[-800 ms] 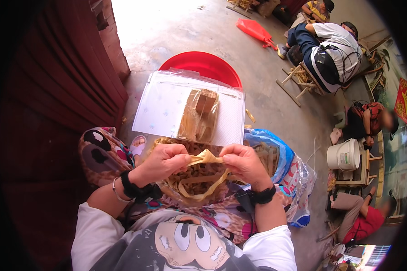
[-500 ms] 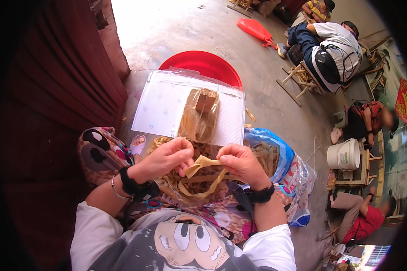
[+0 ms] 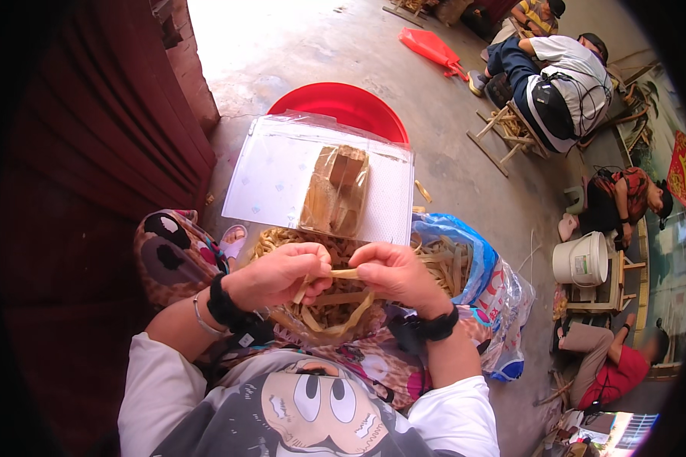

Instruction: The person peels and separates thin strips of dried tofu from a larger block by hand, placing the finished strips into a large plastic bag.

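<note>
Between my two hands a narrow, pale yellow fibrous strip (image 3: 344, 274) is stretched level. My left hand (image 3: 286, 273) is closed on its left part, thumb and fingers pinched together, and a short end hangs below the fingers. My right hand (image 3: 399, 279) pinches the other part between thumb and forefinger. A long loop of similar strip (image 3: 356, 314) curves below my right hand. Under both hands, a clear plastic bag (image 3: 312, 329) on my lap holds many curled strips (image 3: 276, 242), partly hidden by my hands.
Ahead, a brown block (image 3: 329, 199) in clear film lies on a white sheet (image 3: 267, 179) over a red basin (image 3: 343, 103). A blue-edged plastic bag (image 3: 476, 263) of strips sits at my right. A dark red door (image 3: 107, 152) is left; seated people (image 3: 568, 84) and a white bucket (image 3: 579, 260) are right.
The strip's wide, folded part between my hands now shows as a narrow, taut band. My left hand has closed around it, and my right hand has turned inward, slightly left.
</note>
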